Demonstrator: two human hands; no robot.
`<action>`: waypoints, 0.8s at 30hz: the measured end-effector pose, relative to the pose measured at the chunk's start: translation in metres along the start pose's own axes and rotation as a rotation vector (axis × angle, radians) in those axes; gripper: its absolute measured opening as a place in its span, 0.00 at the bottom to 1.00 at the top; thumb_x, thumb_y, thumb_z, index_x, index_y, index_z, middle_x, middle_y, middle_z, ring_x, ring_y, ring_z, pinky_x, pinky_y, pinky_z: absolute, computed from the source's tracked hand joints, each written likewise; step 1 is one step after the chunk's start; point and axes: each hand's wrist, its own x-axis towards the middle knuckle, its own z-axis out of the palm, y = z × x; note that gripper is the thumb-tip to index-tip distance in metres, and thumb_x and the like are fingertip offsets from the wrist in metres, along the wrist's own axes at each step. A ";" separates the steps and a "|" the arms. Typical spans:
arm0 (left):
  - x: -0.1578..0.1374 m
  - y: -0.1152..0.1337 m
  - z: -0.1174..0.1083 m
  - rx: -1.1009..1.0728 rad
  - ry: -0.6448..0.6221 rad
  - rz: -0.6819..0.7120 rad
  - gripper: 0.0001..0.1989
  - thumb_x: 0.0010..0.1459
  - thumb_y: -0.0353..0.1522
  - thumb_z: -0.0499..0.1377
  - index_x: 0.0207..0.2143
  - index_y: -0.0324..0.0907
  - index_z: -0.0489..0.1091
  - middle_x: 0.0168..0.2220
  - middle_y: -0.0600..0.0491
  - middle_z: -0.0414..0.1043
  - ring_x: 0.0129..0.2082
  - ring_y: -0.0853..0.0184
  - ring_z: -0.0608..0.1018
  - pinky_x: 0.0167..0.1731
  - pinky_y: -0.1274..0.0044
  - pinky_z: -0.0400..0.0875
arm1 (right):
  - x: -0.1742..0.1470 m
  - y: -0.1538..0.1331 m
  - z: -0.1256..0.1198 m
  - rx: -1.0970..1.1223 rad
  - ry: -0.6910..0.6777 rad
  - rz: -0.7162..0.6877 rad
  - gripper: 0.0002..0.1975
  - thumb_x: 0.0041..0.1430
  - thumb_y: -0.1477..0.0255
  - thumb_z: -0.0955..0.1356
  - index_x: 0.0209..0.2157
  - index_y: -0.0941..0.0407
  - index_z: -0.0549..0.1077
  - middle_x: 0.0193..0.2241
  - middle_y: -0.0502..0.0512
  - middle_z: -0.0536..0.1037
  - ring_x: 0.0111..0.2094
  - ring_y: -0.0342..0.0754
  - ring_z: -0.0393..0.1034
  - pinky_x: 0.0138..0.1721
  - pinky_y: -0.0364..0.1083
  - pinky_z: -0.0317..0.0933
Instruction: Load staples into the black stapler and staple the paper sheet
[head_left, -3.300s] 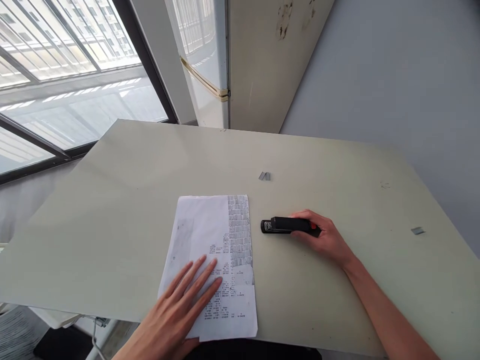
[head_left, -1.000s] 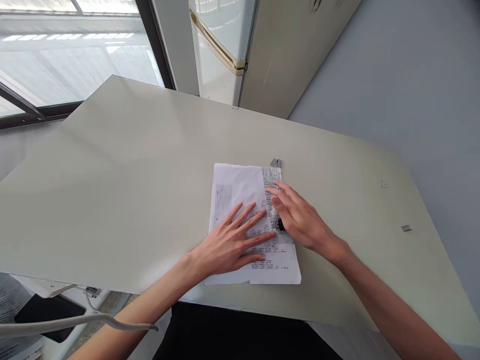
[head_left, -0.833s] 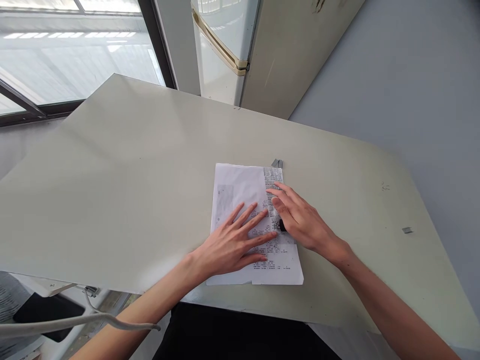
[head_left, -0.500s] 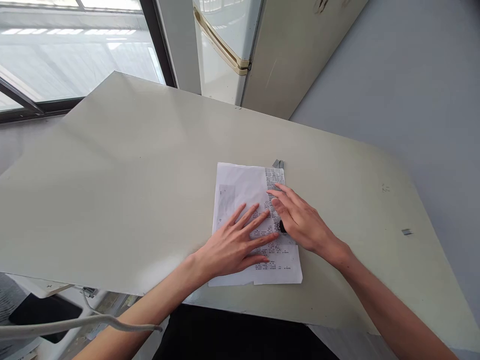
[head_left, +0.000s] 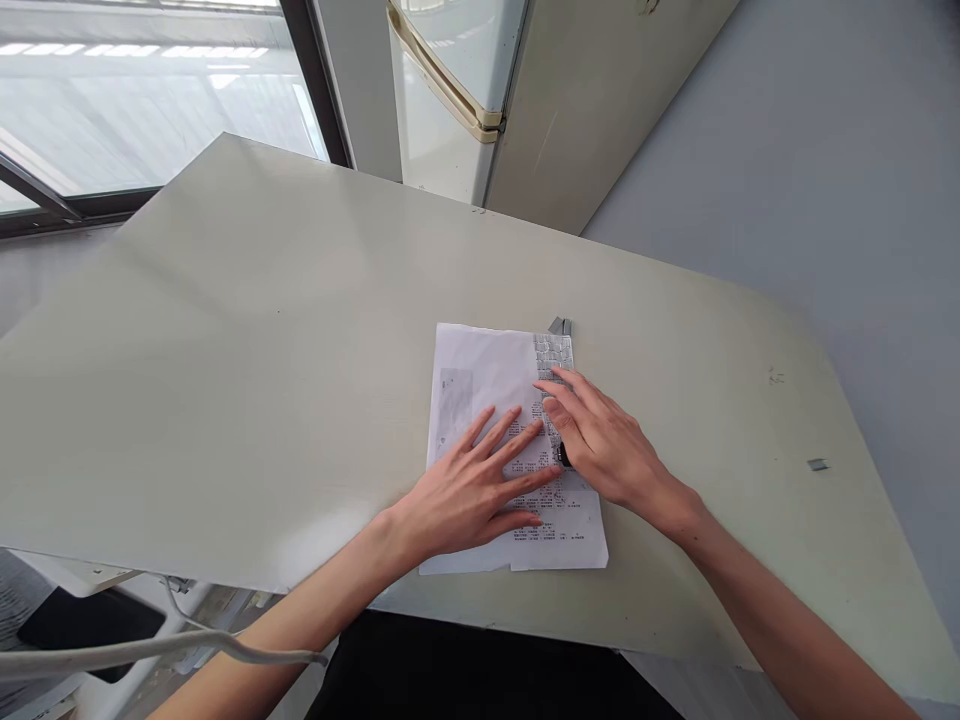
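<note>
Left hand (head_left: 471,495) lies flat on the paper (head_left: 487,355), fingers spread, gripping nothing. Right hand (head_left: 611,440) partly covers the black tool (head_left: 565,456) near the paper's right edge, grip indeterminable: apparently stapling. Next move calls for steady paper.

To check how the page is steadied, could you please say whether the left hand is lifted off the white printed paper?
No, the left hand lies palm down on the white printed paper, fingers spread.

Single head view, from above the lap (head_left: 487,670), facing forward and down across the table (head_left: 225,350). Near: left hand (head_left: 465,495) and right hand (head_left: 611,445) close to centre, window (head_left: 150,120) upper left, wall (head_left: 825,150) at right.
</note>
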 end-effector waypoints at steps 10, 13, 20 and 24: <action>0.000 0.001 0.000 0.000 0.008 0.000 0.32 0.72 0.48 0.57 0.74 0.53 0.57 0.78 0.49 0.39 0.77 0.46 0.44 0.74 0.50 0.45 | 0.000 -0.006 -0.005 -0.054 -0.047 0.044 0.27 0.78 0.55 0.52 0.66 0.43 0.68 0.73 0.51 0.62 0.72 0.61 0.58 0.67 0.67 0.61; 0.001 0.001 -0.001 -0.009 0.015 -0.005 0.33 0.71 0.48 0.58 0.74 0.55 0.56 0.78 0.51 0.41 0.77 0.47 0.45 0.74 0.51 0.46 | 0.000 -0.007 -0.005 -0.088 -0.039 0.042 0.26 0.78 0.56 0.52 0.66 0.44 0.69 0.73 0.51 0.62 0.72 0.60 0.59 0.66 0.66 0.62; 0.001 0.001 0.000 -0.004 -0.004 -0.008 0.32 0.72 0.48 0.57 0.73 0.51 0.58 0.78 0.47 0.41 0.77 0.47 0.44 0.74 0.51 0.45 | 0.001 -0.004 0.006 -0.150 0.053 -0.011 0.26 0.78 0.57 0.53 0.65 0.46 0.71 0.71 0.55 0.65 0.71 0.61 0.59 0.65 0.67 0.63; 0.002 0.001 -0.001 -0.025 0.012 -0.011 0.33 0.71 0.48 0.58 0.74 0.52 0.56 0.78 0.49 0.41 0.77 0.48 0.45 0.74 0.51 0.45 | 0.001 -0.003 0.011 -0.200 0.097 -0.061 0.26 0.78 0.59 0.53 0.65 0.50 0.71 0.71 0.59 0.66 0.71 0.61 0.59 0.66 0.66 0.62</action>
